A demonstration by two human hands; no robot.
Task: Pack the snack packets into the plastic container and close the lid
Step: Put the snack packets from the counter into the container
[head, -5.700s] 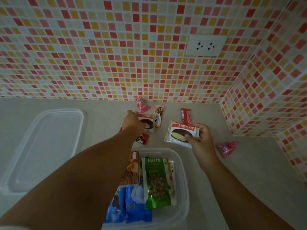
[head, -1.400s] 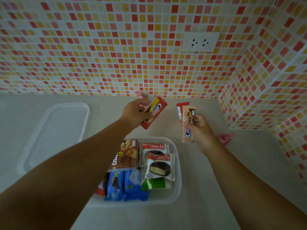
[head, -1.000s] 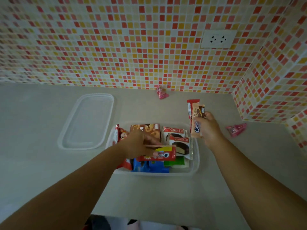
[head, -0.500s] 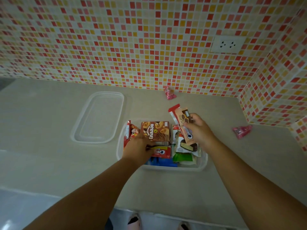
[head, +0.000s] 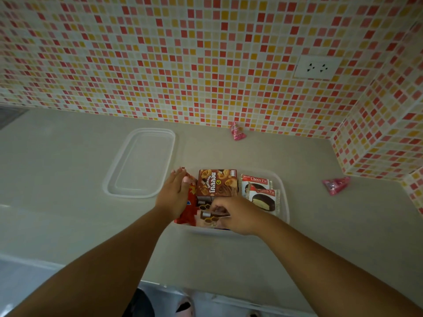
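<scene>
From my head camera, I am looking down at a smooth, matte beige counter (head: 68, 179) meeting a wall (head: 183, 53) of small glossy square tiles in red, orange, yellow and cream. At about 1 o'clock on the wall a white socket (head: 317, 67) is sitting.

The tub (head: 285, 202), a clear, rounded-rectangle plastic box, is lying at the centre of the counter, filled with packets. Its lid (head: 139, 162), one flat clear sheet with a raised rim, is lying just beside it at 10 o'clock, off the tub.

Inside the tub I am counting one brown cardboard box (head: 217, 183) at the far edge, two crinkly white Choco Pie wrappers (head: 263, 195) overlapping at 3 o'clock, and a shiny red packet (head: 191, 209) along the 9 o'clock wall. Others below are too hidden to count.

My left hand (head: 174, 194) is resting with fingers straight and together against the red packet, gripping nothing. My right hand (head: 238, 213) is curling its fingers and pinching a thin brown bar (head: 212, 215) low over the tub's near side.

Two pink foil cone-shaped sweets are lying on the counter outside the tub: one sweet (head: 238, 131) at 12 o'clock against the wall, the other sweet (head: 336, 185) at 3 o'clock near the corner.
</scene>
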